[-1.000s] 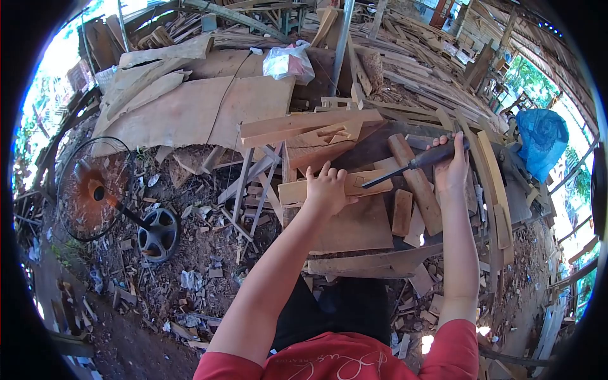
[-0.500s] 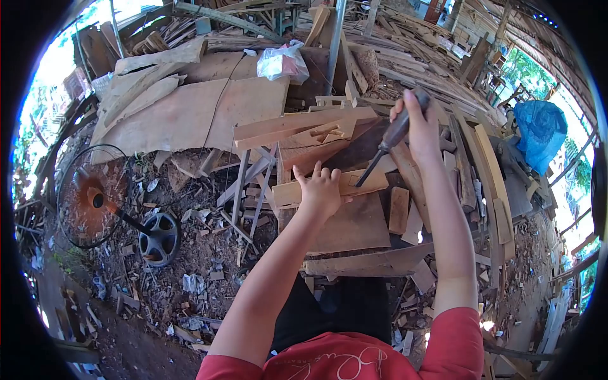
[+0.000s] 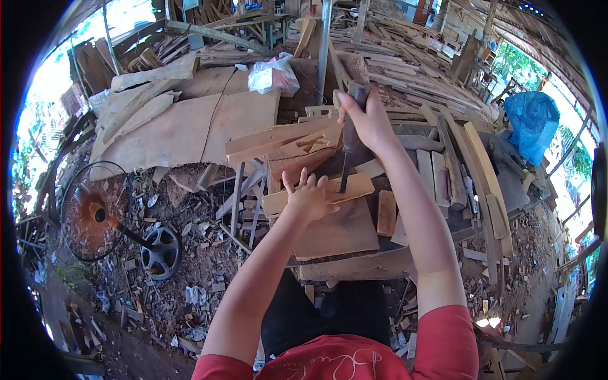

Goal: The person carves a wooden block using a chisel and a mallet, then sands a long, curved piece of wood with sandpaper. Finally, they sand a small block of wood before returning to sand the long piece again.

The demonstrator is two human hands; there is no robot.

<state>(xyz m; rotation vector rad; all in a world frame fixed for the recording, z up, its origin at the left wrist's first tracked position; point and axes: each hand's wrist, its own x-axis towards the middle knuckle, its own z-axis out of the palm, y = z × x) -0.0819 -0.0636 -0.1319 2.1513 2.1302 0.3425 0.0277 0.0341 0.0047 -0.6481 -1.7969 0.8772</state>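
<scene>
My left hand [image 3: 307, 197] lies flat, fingers spread, on a pale wooden block [image 3: 358, 187] that rests across a wider board [image 3: 339, 231] on the cluttered workbench. My right hand [image 3: 367, 120] is raised above the block and grips the dark handle of a chisel [image 3: 348, 142], held nearly upright. The chisel's blade points down and its tip meets the block just right of my left hand.
Offcuts and planks [image 3: 285, 142] are piled behind the block. A short block [image 3: 386, 212] and long slats [image 3: 484, 177] lie to the right. A floor fan [image 3: 95, 212] stands on the littered ground at left. A white plastic bag [image 3: 272, 75] and a blue bag [image 3: 529, 123] sit further off.
My right hand swung the chisel from a low slant at the right up to a near-vertical stance over the block. My left hand stayed on the block.
</scene>
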